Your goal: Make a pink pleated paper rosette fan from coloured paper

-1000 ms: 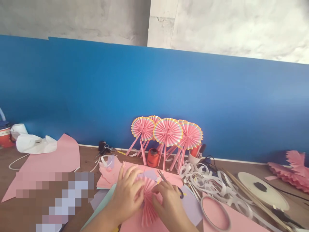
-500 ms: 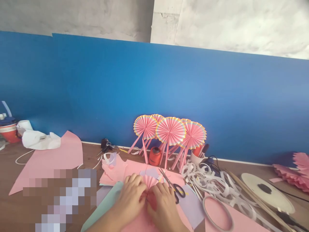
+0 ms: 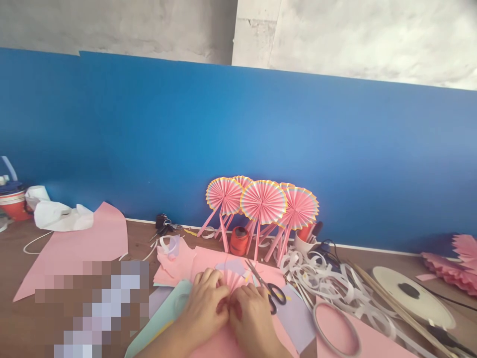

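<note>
My left hand and my right hand meet at the front of the table, fingers curled and pinching a pleated pink paper between them. Its folds fan out beyond my fingertips, while the pinched part is hidden by my hands. Beneath lie pink sheets. Just past my right hand, black-handled scissors rest with their blades pointing away. A mint green sheet sticks out beside my left forearm, and a lilac sheet lies to the right.
Several finished pink paper fans on stick legs lean on the blue panel. An orange spool stands under them. Tangled white strips, a tape ring and a cream lid lie at right. A pink sheet lies left.
My hands have drawn slightly closer together on the pleated paper, the right fingers now covering more of its middle. Everything around them stays in place.
</note>
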A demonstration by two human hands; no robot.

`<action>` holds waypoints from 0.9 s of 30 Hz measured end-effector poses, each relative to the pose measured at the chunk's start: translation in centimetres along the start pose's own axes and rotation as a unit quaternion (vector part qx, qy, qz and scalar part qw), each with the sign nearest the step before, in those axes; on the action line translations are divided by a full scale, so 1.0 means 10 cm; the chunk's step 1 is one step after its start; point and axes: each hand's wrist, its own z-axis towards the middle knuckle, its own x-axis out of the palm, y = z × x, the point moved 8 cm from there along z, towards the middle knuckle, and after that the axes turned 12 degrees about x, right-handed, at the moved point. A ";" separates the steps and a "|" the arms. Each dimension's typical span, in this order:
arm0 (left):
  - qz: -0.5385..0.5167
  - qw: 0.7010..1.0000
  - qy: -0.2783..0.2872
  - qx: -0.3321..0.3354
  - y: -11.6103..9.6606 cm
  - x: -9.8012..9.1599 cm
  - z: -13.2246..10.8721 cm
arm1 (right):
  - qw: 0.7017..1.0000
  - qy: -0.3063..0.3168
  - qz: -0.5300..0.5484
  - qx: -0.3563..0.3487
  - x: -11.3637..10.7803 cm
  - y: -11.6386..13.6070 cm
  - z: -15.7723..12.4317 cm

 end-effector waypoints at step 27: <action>0.054 0.998 -0.007 0.034 -0.06 -0.01 -0.03 | 0.997 -0.036 0.056 -0.037 -0.17 0.08 0.02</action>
